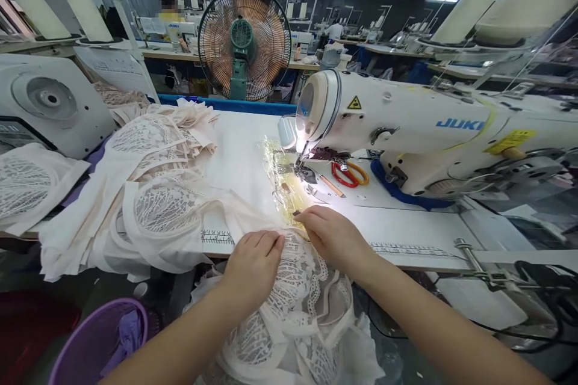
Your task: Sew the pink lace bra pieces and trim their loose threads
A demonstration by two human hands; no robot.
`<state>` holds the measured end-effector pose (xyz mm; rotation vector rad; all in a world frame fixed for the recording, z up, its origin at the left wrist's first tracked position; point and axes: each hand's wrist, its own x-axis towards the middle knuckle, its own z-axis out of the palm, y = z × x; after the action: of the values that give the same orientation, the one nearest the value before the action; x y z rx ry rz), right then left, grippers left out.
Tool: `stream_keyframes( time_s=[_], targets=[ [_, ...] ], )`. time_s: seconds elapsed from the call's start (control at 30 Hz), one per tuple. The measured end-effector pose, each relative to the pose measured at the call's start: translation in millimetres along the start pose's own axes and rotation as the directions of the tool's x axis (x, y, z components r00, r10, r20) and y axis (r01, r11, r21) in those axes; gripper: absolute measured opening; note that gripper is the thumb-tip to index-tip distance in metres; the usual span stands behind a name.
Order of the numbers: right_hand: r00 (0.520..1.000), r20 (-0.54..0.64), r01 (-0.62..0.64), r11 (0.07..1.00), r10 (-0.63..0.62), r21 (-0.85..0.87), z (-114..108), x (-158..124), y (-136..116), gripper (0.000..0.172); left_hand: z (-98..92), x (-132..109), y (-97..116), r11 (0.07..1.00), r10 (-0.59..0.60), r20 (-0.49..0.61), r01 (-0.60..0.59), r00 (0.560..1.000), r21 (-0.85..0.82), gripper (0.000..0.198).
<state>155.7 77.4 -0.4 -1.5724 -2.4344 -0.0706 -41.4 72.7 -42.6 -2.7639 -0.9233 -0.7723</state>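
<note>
Head view, the only one. The left hand (253, 261) is clenched, knuckles up, gathering a fold of the cream-white openwork lace garment piece (295, 307). The right hand (332, 234) lies palm down on the upper edge of that piece. Its fingertips (303, 216) are tucked at the hem, and whether they pinch or merely press cannot be told. The piece lies directly under both hands, its top edge on the near rim of the white work table (244, 156). Its long axis runs from that rim down towards the person. The white Juki sewing machine (406, 123) stands ahead and to the right. Its lit needle area (301, 169) lies just beyond the right hand, which is the nearer. Red-and-orange-handled scissors (350, 173) lie beside the needle area, and a heap of similar lace pieces (153, 198) lies to the left.
</note>
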Motion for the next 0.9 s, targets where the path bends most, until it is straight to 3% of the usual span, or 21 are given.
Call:
stream_keyframes(
  time_s=[0.07, 0.17, 0.4, 0.63, 0.9],
  targets=[
    [0.995, -0.087, 0.046, 0.998, -0.042, 0.049, 5, -5, 0, 0.033, -1.2, 2, 2, 0.999, -0.039, 0.052, 0.039, 0.998, 0.013, 0.031],
    [0.987, -0.156, 0.060, 0.994, -0.046, 0.086, 15, -9, 0, 0.023, -2.3, 3, 4, 0.996, -0.086, 0.118, 0.085, 0.989, 0.014, 0.034],
    [0.993, -0.121, 0.002, 0.991, 0.014, 0.135, 16, 0, -3, 0.019, -1.9, 3, 5, 0.993, -0.117, 0.150, 0.117, 0.982, 0.005, 0.041],
    [0.999, -0.013, -0.040, 0.986, 0.043, 0.162, 9, 7, -1, 0.019, 0.0, 6, 8, 0.989, -0.145, 0.160, 0.139, 0.976, 0.047, 0.044],
    [0.998, 0.055, 0.004, 0.993, -0.011, 0.114, 6, 11, -2, 0.022, 0.4, 7, 8, 0.990, -0.141, 0.147, 0.135, 0.979, 0.053, 0.041]
  ],
)
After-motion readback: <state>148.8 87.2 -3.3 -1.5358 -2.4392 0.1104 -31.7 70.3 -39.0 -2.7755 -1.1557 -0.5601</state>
